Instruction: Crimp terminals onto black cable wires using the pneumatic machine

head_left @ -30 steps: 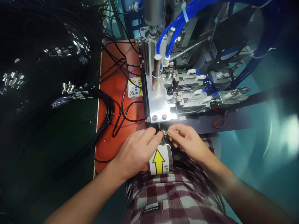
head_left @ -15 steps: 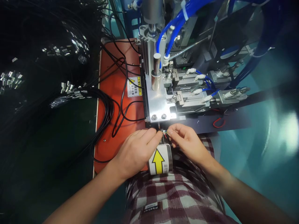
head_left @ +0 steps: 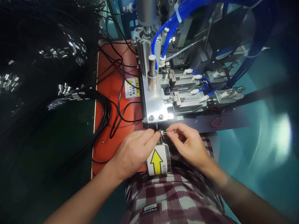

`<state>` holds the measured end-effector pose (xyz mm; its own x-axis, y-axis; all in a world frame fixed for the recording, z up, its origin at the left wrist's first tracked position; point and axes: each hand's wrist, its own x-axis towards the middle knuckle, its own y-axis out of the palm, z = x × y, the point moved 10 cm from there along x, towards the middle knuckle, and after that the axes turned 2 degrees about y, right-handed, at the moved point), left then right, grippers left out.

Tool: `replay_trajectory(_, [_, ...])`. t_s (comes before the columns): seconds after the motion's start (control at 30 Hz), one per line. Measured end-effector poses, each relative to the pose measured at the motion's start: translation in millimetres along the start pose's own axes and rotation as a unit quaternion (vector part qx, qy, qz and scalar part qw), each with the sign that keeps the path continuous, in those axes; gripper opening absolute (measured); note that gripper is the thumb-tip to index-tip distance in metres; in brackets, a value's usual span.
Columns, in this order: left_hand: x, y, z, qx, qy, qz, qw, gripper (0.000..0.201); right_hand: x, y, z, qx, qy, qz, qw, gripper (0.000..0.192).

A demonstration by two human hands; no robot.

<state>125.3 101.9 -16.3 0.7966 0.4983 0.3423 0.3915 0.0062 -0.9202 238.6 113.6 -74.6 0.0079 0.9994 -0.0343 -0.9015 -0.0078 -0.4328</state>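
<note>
Thin coloured wires (head_left: pixel 164 133), with red, green and blue showing, bridge the small gap between my two hands in front of the machine's metal plate. My left hand (head_left: pixel 136 152) is closed, its thumb and index fingertips at the left end of the wires; the part inside its grip is hidden. At the right end, my right hand (head_left: pixel 188 141) pinches the wires between thumb and index finger, its other fingers curled. Just below the fingertips is a curved white label (head_left: pixel 157 161) with a yellow arrow.
The machine's metal plate (head_left: pixel 155 105) carries cylinders and blue air tubes (head_left: pixel 163 40). Black cables (head_left: pixel 106 109) cross an orange-red panel (head_left: pixel 126 127) at left. Metal-tipped cable bundles (head_left: pixel 70 90) lie farther left. A red loop (head_left: pixel 217 122) rests on the dark ledge at right.
The view has shifted slightly, so the machine appears a little farther left. My right fingertips sit slightly apart from their earlier spot, and more of the coloured wires shows between my hands.
</note>
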Motion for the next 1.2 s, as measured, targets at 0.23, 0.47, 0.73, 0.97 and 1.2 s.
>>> replay_trajectory(0.23, [0,1.1,0,-0.003,-0.001,-0.006,1.0,0.022,-8,-1,28,-0.158,-0.15,-0.031,0.976,0.005])
replay_trajectory(0.47, [-1,1.2,1,-0.007,-0.005,-0.002,1.0,0.022,-6,-2,34,-0.15,-0.171,-0.043,0.973,0.007])
replay_trajectory(0.73, [-1,2.3,3,-0.004,-0.01,0.005,1.0,0.024,-2,-5,18,-0.061,-0.072,-0.041,0.995,0.007])
replay_trajectory(0.97, [-1,2.3,4,-0.005,-0.013,0.003,1.0,0.025,-2,0,23,-0.097,-0.085,-0.02,0.991,0.01])
replay_trajectory(1.2, [-1,1.5,4,-0.009,-0.014,0.002,1.0,0.024,-1,1,16,-0.066,-0.048,-0.02,0.996,0.01])
